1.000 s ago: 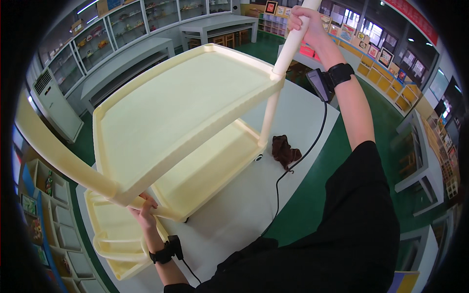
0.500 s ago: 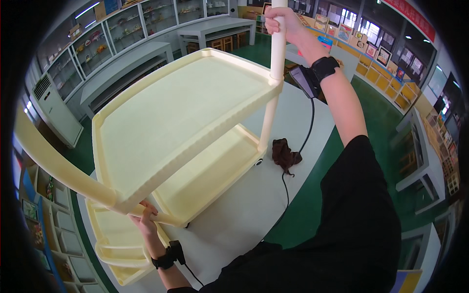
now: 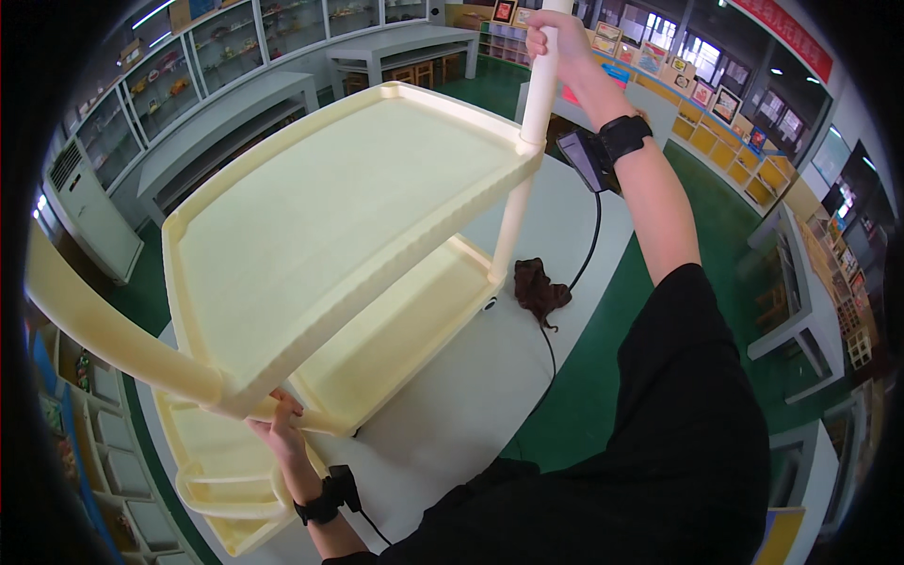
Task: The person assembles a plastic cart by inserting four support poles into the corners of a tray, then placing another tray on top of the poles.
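Observation:
A cream plastic trolley with an upper tray (image 3: 330, 217) and a lower tray (image 3: 405, 330) stands at an angle in front of me. My right hand (image 3: 557, 45) is closed around the upright pole (image 3: 540, 99) that rises from the far right corner of the upper tray. Below that tray's near left corner, my left hand (image 3: 280, 428) is wrapped round the post, its fingers partly hidden behind it. A thick curved cream tube (image 3: 104, 315) rises from the same corner toward the left edge.
Beneath lies a white tabletop (image 3: 433, 414). Another cream plastic piece (image 3: 226, 452) with raised rims is at the lower left. A brown cloth (image 3: 541, 292) and a black cable (image 3: 595, 245) lie right of the trolley. Grey tables (image 3: 405, 42) and shelves surround the green floor.
The view has shifted slightly, with the room and cloth now a little farther left. The trolley's left side sits slightly farther left too. Both hands keep their grips.

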Demonstrator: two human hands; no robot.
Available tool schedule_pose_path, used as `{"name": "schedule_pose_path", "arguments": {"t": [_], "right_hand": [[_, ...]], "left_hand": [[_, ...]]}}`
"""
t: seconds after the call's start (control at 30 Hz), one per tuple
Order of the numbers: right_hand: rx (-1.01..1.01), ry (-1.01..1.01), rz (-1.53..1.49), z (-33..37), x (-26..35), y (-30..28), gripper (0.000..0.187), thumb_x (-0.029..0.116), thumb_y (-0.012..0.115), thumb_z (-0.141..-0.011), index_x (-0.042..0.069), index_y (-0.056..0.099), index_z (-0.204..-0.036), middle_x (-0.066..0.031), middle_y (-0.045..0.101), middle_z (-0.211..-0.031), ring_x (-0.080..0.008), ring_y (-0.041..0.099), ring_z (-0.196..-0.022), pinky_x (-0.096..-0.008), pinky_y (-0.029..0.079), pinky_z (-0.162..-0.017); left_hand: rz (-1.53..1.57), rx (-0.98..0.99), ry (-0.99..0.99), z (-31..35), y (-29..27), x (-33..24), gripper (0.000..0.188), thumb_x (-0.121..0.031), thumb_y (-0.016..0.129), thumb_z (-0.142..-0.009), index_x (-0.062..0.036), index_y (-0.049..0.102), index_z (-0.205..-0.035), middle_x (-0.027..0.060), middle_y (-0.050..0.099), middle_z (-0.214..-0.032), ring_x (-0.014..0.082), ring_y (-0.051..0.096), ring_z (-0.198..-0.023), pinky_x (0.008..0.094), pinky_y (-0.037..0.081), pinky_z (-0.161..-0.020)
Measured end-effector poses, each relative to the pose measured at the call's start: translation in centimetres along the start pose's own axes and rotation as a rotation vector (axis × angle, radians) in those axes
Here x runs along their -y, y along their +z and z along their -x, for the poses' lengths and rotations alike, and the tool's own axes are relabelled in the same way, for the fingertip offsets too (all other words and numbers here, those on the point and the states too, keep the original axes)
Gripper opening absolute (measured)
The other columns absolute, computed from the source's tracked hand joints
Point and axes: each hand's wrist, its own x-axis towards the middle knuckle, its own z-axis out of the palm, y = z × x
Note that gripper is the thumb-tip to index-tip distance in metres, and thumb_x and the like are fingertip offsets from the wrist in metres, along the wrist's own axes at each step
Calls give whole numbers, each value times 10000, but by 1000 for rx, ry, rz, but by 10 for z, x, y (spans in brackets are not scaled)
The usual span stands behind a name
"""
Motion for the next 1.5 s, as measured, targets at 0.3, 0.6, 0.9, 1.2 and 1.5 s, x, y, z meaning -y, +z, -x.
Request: {"name": "schedule_pose_path", "arguments": {"t": [0.3,0.6,0.9,1.2,1.5], "right_hand": [[-296,-200,120,16,-2,29,106,65,557,-641,18,466,-614,-33,406,-475,-118,389,-380,-276,353,-401],[-631,-379,298,5,-15,28,131,58,563,-605,-28,483,-545,-85,475,-451,-147,459,-337,-270,374,-333],[-812,-364,426,2,-14,37,132,71,588,-605,-37,514,-589,-81,485,-464,-152,464,-354,-278,381,-348],[-758,-388,372,7,-10,39,109,55,583,-611,-19,503,-612,-55,462,-454,-135,453,-341,-253,371,-325],[-703,-374,339,-2,-18,33,156,96,603,-608,-31,523,-565,-88,494,-444,-157,485,-350,-268,381,-342]], "left_hand": [[-124,-77,-50,28,17,-16,36,8,458,-580,-19,435,-584,37,419,-493,114,410,-449,214,313,-432],[-85,-83,-60,62,19,-7,139,53,496,-636,-13,471,-757,52,484,-635,110,458,-499,216,378,-480],[-105,-12,-58,61,12,-1,71,76,527,-645,28,532,-696,25,536,-635,85,505,-547,196,394,-507],[-238,-4,54,59,12,2,46,32,499,-619,-9,479,-611,23,469,-518,96,459,-472,202,355,-456],[-181,-44,101,55,17,19,34,24,550,-619,18,516,-623,21,519,-550,79,479,-505,211,368,-468]]}}
